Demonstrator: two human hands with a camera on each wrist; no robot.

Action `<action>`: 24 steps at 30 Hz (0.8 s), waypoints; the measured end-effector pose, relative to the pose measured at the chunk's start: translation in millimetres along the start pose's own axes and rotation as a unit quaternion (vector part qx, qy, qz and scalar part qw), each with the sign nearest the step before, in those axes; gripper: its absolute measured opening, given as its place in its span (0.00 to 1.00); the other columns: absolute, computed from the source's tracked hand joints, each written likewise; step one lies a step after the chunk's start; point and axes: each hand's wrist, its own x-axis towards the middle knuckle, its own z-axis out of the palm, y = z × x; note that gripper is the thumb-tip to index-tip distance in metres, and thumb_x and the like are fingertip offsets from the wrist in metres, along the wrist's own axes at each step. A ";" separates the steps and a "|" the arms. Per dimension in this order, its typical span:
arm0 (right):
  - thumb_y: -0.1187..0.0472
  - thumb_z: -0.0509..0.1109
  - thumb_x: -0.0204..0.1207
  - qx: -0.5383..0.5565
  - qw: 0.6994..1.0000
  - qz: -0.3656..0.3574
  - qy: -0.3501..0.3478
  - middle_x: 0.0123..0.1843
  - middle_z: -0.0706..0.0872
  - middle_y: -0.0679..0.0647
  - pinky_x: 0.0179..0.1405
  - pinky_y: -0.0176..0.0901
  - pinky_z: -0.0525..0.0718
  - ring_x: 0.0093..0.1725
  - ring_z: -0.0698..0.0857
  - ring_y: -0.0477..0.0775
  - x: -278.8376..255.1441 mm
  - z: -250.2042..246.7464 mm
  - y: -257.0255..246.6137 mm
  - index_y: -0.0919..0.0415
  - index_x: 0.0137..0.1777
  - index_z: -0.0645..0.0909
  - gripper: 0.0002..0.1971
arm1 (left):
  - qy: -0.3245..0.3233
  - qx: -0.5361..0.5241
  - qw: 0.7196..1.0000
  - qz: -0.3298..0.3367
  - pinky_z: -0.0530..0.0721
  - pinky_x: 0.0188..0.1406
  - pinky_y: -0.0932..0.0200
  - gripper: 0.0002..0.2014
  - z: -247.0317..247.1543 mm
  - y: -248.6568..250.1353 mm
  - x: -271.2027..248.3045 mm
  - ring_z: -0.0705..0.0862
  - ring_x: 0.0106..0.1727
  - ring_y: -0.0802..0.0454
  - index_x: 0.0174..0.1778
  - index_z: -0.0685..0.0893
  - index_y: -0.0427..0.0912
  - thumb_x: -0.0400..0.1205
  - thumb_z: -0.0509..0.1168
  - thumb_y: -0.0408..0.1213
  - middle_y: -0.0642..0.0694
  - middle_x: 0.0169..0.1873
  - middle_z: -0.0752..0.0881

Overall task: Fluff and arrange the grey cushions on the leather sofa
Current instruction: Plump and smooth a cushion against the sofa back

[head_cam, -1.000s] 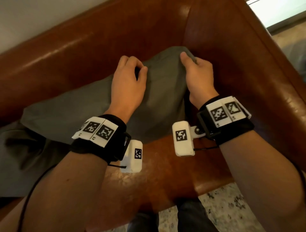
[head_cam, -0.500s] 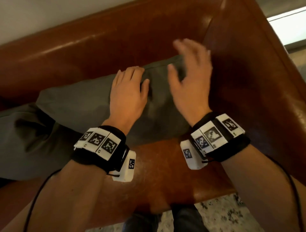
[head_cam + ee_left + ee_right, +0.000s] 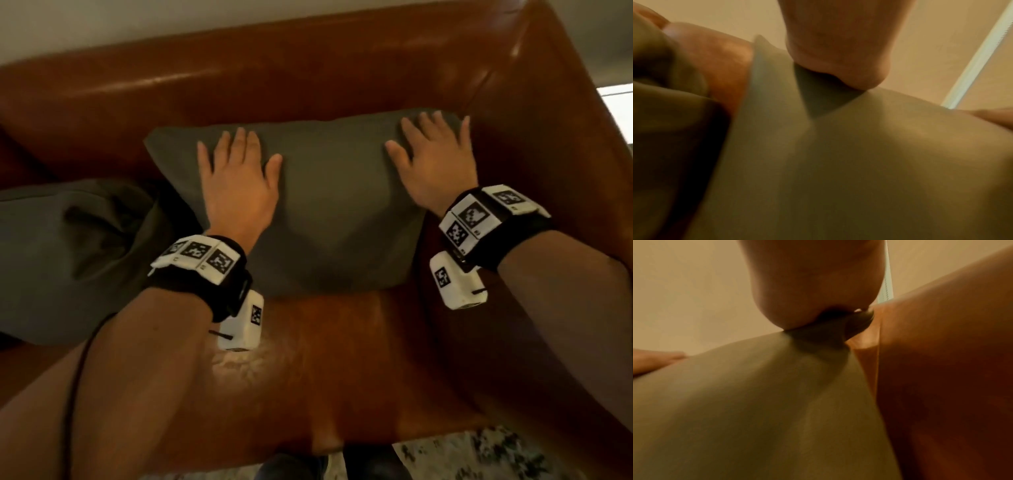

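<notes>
A grey cushion (image 3: 335, 205) leans against the backrest of the brown leather sofa (image 3: 308, 72), in the right corner by the armrest. My left hand (image 3: 236, 171) lies flat on the cushion's left half with straight, spread fingers. On its right half my right hand (image 3: 435, 154) presses the same way, fingers reaching the top edge. In the left wrist view the heel of the palm (image 3: 838, 56) pushes a dent into the cushion (image 3: 838, 162). The right wrist view shows the same contact on the cushion (image 3: 756, 402). A second grey cushion (image 3: 68, 253) lies crumpled at the left.
The right armrest (image 3: 548, 137) rises close beside my right hand. Bare seat leather (image 3: 342, 359) stretches in front of the cushion. A patterned rug (image 3: 479, 455) and dark trouser legs (image 3: 342, 466) show past the seat's front edge. A pale wall (image 3: 171, 20) stands behind the sofa.
Both hands let go of the cushion's top edge and now lie flat and apart on its face. The cushion now stands squarer against the backrest.
</notes>
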 end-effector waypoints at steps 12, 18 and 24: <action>0.39 0.44 0.87 0.055 0.997 -0.053 0.026 0.87 0.60 0.57 0.85 0.62 0.42 0.87 0.54 0.58 1.9 28.0 -57.4 0.51 0.85 0.58 0.31 | 0.008 0.002 0.995 0.103 0.50 0.83 0.39 0.29 15.2 29.7 16.3 0.62 0.83 0.41 0.81 0.67 0.42 0.87 0.44 0.55 0.40 0.80 0.69; 0.36 0.44 0.85 0.056 0.997 -0.042 0.031 0.86 0.60 0.60 0.85 0.59 0.43 0.86 0.54 0.61 6.8 28.8 -46.7 0.52 0.85 0.58 0.33 | 0.040 -0.003 0.999 0.007 0.52 0.83 0.41 0.34 11.6 -51.9 5.4 0.61 0.83 0.39 0.80 0.67 0.38 0.87 0.41 0.59 0.36 0.80 0.68; 0.37 0.49 0.85 0.090 0.986 -0.097 0.101 0.88 0.53 0.60 0.85 0.63 0.43 0.87 0.48 0.61 -12.9 19.8 -81.3 0.54 0.86 0.55 0.34 | 0.183 -0.197 0.958 -0.098 0.51 0.84 0.49 0.30 15.0 -46.1 -32.8 0.53 0.85 0.41 0.83 0.58 0.34 0.90 0.45 0.50 0.35 0.84 0.55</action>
